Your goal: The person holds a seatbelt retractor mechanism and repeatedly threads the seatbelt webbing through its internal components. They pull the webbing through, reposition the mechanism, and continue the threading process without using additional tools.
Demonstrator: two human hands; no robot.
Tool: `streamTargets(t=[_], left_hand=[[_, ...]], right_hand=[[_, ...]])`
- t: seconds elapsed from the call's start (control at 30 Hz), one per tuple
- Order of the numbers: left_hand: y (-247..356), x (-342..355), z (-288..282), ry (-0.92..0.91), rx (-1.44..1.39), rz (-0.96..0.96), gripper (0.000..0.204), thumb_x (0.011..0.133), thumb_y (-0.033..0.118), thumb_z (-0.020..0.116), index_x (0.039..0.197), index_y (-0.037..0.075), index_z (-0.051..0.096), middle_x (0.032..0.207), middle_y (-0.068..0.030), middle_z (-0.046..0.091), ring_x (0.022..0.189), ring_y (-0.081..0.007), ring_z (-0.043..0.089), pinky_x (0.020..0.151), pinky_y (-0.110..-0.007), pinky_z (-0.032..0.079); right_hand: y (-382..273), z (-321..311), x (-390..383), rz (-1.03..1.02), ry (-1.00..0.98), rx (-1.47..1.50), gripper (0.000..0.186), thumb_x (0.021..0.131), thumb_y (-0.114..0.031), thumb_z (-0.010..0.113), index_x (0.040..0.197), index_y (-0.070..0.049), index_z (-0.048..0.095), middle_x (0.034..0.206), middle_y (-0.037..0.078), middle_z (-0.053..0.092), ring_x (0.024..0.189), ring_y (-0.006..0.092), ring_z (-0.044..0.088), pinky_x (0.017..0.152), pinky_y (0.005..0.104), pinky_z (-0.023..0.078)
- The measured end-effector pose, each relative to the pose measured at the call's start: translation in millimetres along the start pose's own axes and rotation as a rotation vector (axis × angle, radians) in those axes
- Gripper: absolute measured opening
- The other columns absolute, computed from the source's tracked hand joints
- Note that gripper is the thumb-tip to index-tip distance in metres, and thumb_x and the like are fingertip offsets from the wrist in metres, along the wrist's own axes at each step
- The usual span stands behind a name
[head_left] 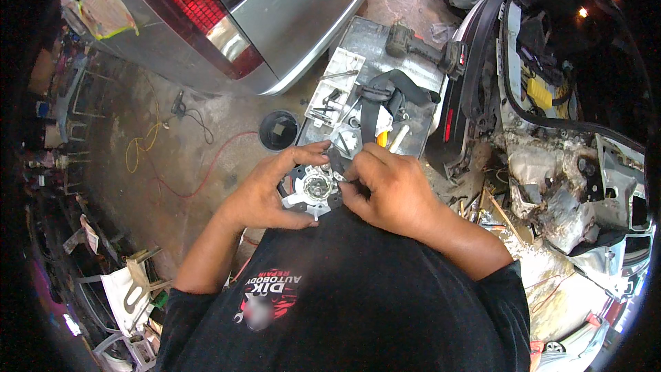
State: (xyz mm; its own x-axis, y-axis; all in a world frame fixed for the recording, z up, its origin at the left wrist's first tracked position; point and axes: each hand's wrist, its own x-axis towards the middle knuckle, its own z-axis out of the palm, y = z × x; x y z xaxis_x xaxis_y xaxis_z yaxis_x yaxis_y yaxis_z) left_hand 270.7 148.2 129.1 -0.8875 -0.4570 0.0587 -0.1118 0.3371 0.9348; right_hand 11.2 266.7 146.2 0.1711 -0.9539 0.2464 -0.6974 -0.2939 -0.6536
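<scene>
Close to my chest is a seat belt retractor [317, 186], its round white and metal mechanism facing up. My left hand [275, 189] is curled round its left side, with fingers at the far edge and the thumb at the near one. At the right edge, my right hand [385, 182] is closed in a pinch; its fingers hide most of what is between them. Just beyond both hands, black belt webbing [370, 118] lies on a grey work surface [413, 72]. A yellow-handled tool [382, 138] is beside it.
On the work surface are a cordless power tool [420, 47] and a white tray [341, 65] with small parts. A black bucket [278, 130] stands on the floor near a red hose [200, 189]. A silver car [296, 21] is ahead; a stripped car body [544, 158] is at right.
</scene>
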Motion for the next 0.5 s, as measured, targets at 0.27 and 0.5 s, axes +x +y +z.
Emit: streamTargets(t=[0.27, 0.5], left_hand=[[4, 1, 0, 0.006, 0.069, 0.023, 0.088, 0.063, 0.010, 0.098, 0.142, 0.011, 0.060, 0.163, -0.0225, 0.060, 0.152, -0.0378, 0.059, 0.122, -0.046, 0.047], [9, 5, 0, -0.014, 0.066, -0.025, 0.090, 0.060, 0.009, 0.099, 0.139, 0.011, 0.058, 0.167, -0.0269, 0.056, 0.153, -0.0382, 0.057, 0.126, -0.049, 0.043]], right_hand=[[-1, -7, 6, -0.018, -0.045, 0.044, 0.024, 0.090, -0.018, 0.082, 0.097, -0.005, 0.063, 0.092, 0.015, 0.066, 0.079, 0.0394, 0.072, 0.068, 0.0527, 0.059], [5, -12, 9, -0.049, -0.057, 0.075, 0.021, 0.089, -0.016, 0.082, 0.096, -0.007, 0.065, 0.094, 0.014, 0.067, 0.080, 0.0393, 0.073, 0.069, 0.0510, 0.058]])
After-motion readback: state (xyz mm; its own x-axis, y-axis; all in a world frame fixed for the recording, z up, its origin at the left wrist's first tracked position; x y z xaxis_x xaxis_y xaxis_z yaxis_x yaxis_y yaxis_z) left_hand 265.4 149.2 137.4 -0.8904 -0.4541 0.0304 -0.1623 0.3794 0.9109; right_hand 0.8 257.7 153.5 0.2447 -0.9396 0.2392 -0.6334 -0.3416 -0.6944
